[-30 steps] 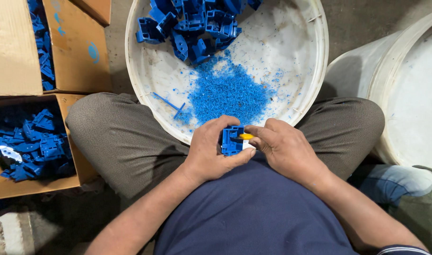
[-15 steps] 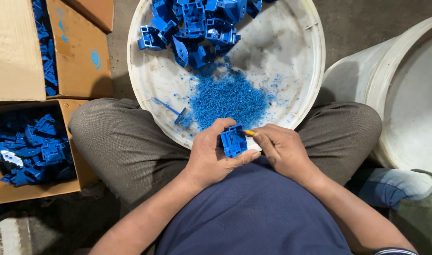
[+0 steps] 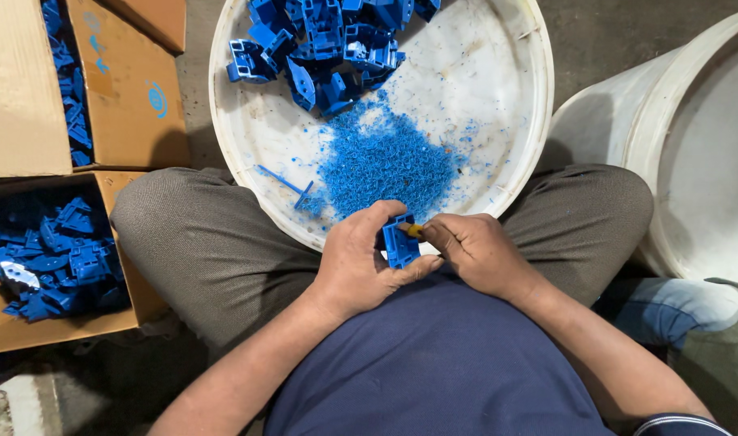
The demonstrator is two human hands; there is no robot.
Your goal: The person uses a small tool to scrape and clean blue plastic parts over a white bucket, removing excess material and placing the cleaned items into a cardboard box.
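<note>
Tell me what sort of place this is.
Probably a small plastics workshop floor: a white tub of blue moulded parts and shavings, cardboard boxes of more parts, bare concrete.

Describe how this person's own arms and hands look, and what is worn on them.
Both hands are bare: the left hand and the right hand wear no gloves, rings or watch that show. The forearms are uncovered. A dark blue sleeve cuff with a pale stripe shows only at the right upper arm, matching the dark blue shirt.
</note>
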